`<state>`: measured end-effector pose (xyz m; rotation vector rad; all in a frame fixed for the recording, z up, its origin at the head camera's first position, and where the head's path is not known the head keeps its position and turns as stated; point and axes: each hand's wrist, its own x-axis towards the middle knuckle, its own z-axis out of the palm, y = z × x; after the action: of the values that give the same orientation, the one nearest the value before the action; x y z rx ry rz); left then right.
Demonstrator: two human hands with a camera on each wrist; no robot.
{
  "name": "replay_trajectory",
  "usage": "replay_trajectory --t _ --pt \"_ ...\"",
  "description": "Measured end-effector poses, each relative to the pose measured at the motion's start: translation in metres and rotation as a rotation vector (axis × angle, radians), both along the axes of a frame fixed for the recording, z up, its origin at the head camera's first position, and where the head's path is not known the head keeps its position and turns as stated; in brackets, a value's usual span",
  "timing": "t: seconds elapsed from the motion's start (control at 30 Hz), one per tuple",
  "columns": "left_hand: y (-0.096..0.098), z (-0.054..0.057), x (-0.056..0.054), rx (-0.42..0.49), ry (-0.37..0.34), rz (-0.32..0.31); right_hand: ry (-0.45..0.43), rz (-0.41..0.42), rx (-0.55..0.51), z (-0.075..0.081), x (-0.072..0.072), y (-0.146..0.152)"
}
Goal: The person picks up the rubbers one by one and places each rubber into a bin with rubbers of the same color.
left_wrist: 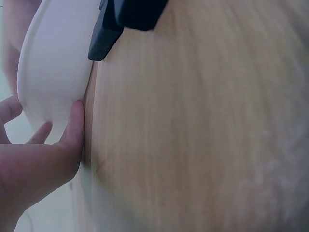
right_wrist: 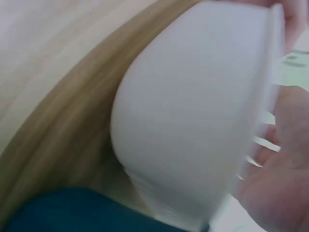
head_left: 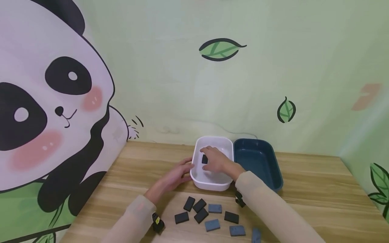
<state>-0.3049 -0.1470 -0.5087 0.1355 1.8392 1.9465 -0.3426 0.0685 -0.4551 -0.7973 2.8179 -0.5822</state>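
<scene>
My left hand (head_left: 174,175) rests against the left side of a white plastic tub (head_left: 211,185), fingers spread along its outer wall. The left wrist view shows those fingertips (left_wrist: 76,113) touching the wall low down and near the rim. Inside the tub, my right hand (head_left: 216,161) reaches over from the right with thumb and fingers apart. A small black rectangular block (head_left: 204,159) shows between them, partly hidden by the hand. From the right wrist, the right hand (right_wrist: 285,169) appears beyond the tub's rim, and its fingertips are hidden.
A dark blue tub (head_left: 258,162) stands against the white one's right side. Nearer me on the wooden table (head_left: 136,175) lie several black blocks (head_left: 181,217) and several blue-grey blocks (head_left: 212,225). A wall with a panda picture (head_left: 76,67) rises behind.
</scene>
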Motion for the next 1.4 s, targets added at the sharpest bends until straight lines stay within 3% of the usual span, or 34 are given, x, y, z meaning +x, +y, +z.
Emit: replay_trajectory --t 0.23,0.43,0.57,0.73,0.9,1.07,1.27,1.4 --pt "-0.001 0.002 0.000 -0.001 -0.004 0.003 0.134 0.096 -0.096 0.033 0.046 0.019" --pt "0.001 0.001 0.001 -0.007 -0.007 0.012 0.131 0.148 -0.158 0.047 0.093 0.045" --pt "0.001 0.000 0.001 -0.009 -0.011 0.034 0.091 0.195 -0.202 0.048 0.118 0.063" --pt "0.002 -0.001 0.001 -0.009 0.002 0.035 0.018 0.240 -0.218 0.032 0.140 0.086" --pt "0.002 -0.001 -0.001 -0.017 0.003 0.038 -0.029 0.310 -0.177 0.003 0.152 0.104" --pt "0.000 0.001 0.001 -0.032 0.017 0.027 -0.079 0.340 -0.168 -0.020 0.155 0.110" --pt "-0.002 0.001 0.000 -0.033 0.026 0.014 -0.024 0.413 -0.130 -0.029 0.150 0.113" --pt "-0.001 0.000 0.000 -0.022 0.023 0.007 -0.029 0.425 -0.088 -0.024 0.151 0.111"
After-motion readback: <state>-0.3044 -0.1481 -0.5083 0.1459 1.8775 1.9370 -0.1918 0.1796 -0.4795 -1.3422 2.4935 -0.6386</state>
